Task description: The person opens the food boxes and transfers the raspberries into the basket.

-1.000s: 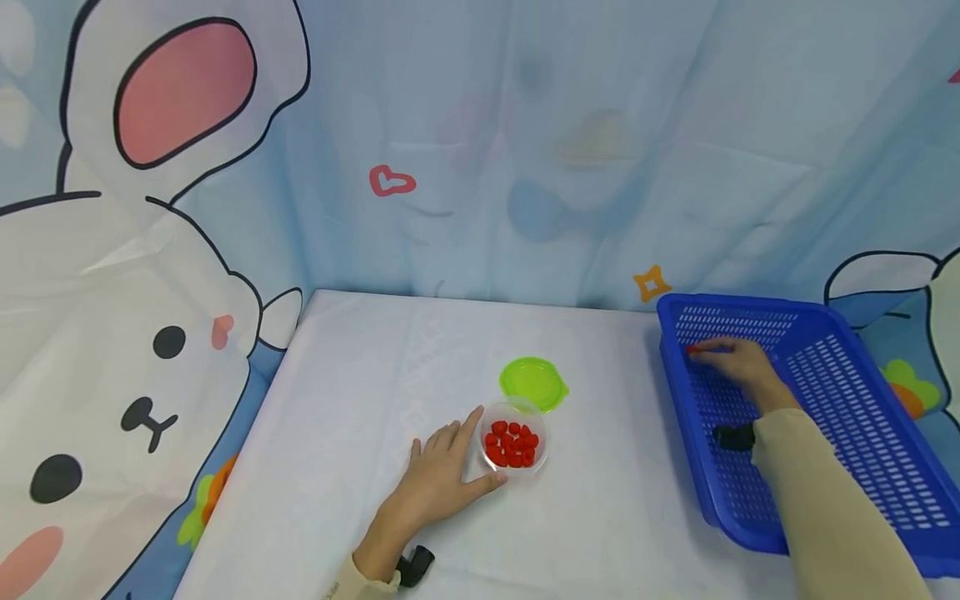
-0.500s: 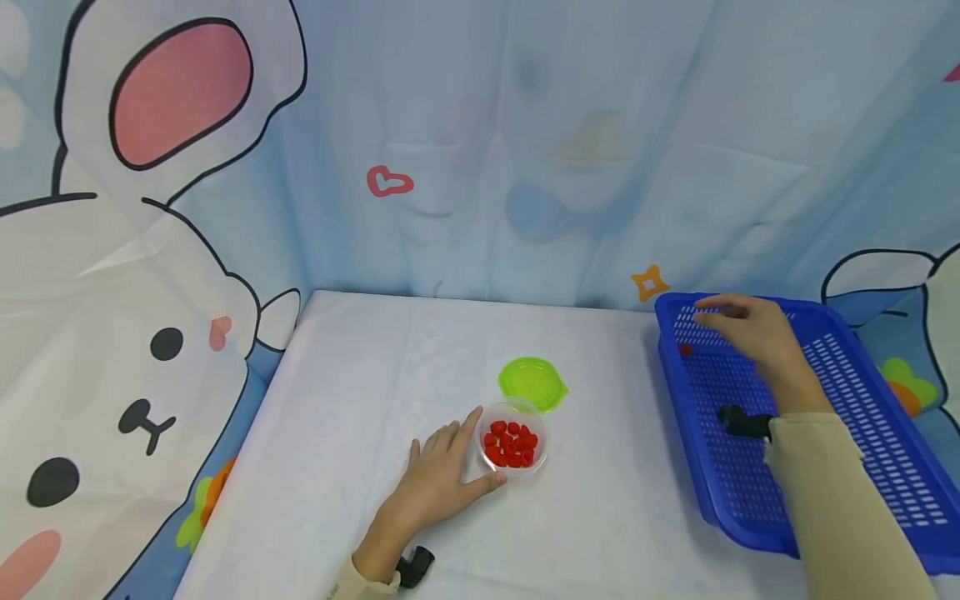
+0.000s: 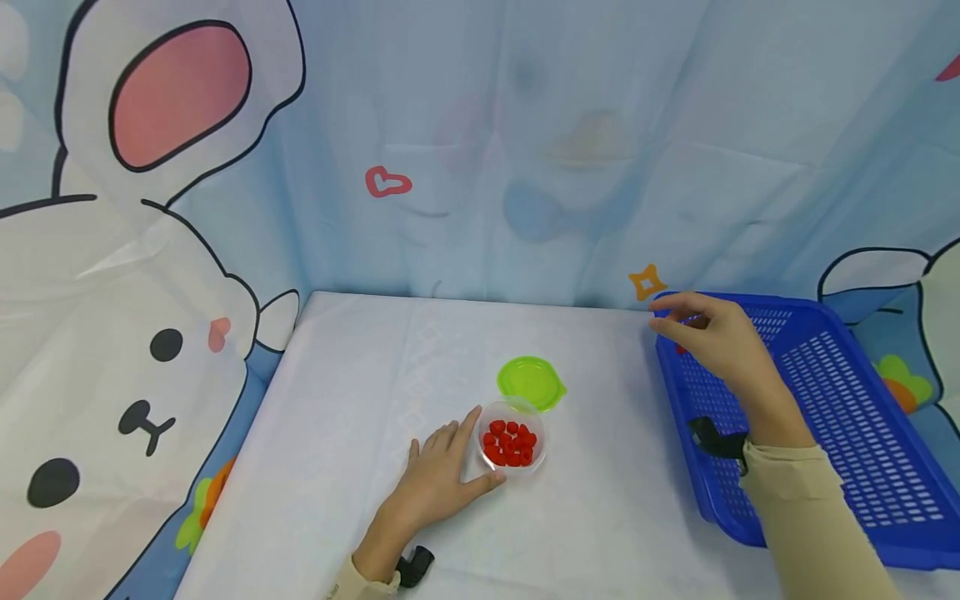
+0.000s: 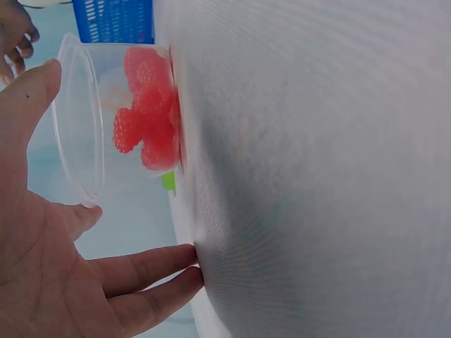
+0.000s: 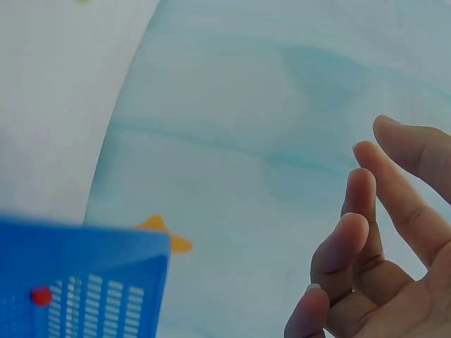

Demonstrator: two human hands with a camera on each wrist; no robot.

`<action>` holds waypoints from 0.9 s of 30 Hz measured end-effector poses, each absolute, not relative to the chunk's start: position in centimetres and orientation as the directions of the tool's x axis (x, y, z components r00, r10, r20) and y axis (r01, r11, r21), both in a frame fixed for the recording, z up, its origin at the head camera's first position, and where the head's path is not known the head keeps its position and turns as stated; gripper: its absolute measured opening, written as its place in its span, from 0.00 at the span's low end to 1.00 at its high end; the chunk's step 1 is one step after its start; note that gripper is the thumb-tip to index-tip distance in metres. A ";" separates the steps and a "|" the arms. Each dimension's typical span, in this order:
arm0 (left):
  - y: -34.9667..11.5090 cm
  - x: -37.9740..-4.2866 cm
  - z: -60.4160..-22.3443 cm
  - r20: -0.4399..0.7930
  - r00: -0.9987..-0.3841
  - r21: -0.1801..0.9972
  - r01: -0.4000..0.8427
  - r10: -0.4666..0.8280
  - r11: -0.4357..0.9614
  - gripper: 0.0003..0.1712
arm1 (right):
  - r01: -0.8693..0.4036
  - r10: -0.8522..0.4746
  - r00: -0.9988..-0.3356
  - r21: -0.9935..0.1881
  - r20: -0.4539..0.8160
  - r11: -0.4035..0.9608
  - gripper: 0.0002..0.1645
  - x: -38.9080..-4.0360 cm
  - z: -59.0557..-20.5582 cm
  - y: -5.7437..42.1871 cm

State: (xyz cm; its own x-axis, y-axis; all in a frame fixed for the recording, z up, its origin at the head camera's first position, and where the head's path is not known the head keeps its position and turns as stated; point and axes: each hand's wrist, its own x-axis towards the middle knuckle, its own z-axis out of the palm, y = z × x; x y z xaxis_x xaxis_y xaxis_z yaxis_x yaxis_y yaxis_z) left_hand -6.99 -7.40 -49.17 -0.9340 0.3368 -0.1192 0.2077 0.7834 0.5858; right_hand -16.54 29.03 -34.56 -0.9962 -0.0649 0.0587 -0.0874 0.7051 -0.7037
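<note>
A clear round plastic cup (image 3: 513,477) stands on the white cloth with several red raspberries (image 4: 151,105) at its bottom. My left hand (image 3: 433,479) is spread beside the cup, its thumb and index finger at opposite sides of the rim. Its other fingers reach down to the cloth. My right hand (image 3: 712,337) is raised over the far left corner of the blue basket (image 3: 813,392), fingers loosely bent and holding nothing. One red raspberry (image 5: 41,296) lies inside the basket, mostly covered by the hand in the head view.
A green lid (image 3: 531,382) lies flat just behind the cup. The perforated blue basket takes up the table's right side. A pale blue curtain (image 3: 465,242) with cartoon prints hangs along the table's back edge. Black wrist cameras (image 3: 415,567) stick out from both sleeves.
My right hand has let go of a raspberry inside the basket, lifted, and then moved left to the basket's far left corner. The left hand and the cup have stayed in place.
</note>
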 end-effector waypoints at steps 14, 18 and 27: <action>-7.4 -7.0 -49.4 -0.116 -0.937 0.590 0.201 0.329 0.782 0.56 | -0.263 -0.193 -0.965 -0.711 0.179 0.653 0.15 -14.0 -34.8 23.6; -7.4 -7.0 -49.4 -0.113 -0.937 0.592 0.204 0.331 0.779 0.56 | -0.324 -0.237 -0.946 -0.701 0.222 0.635 0.13 -13.9 -35.9 21.4; -7.5 -7.0 -49.3 -0.121 -0.934 0.581 0.208 0.336 0.787 0.56 | -0.331 -0.287 -0.938 -0.757 0.197 0.564 0.12 -14.4 -41.3 17.1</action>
State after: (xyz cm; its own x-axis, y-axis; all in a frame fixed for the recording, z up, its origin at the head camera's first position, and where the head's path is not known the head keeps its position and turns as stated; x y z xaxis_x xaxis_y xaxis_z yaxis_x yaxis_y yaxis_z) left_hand -7.03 -7.50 -49.31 -0.9341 0.3360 -0.1206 0.2080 0.7868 0.5811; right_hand -14.36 17.14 -41.30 -0.9375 -0.2869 0.1968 -0.3313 0.5638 -0.7565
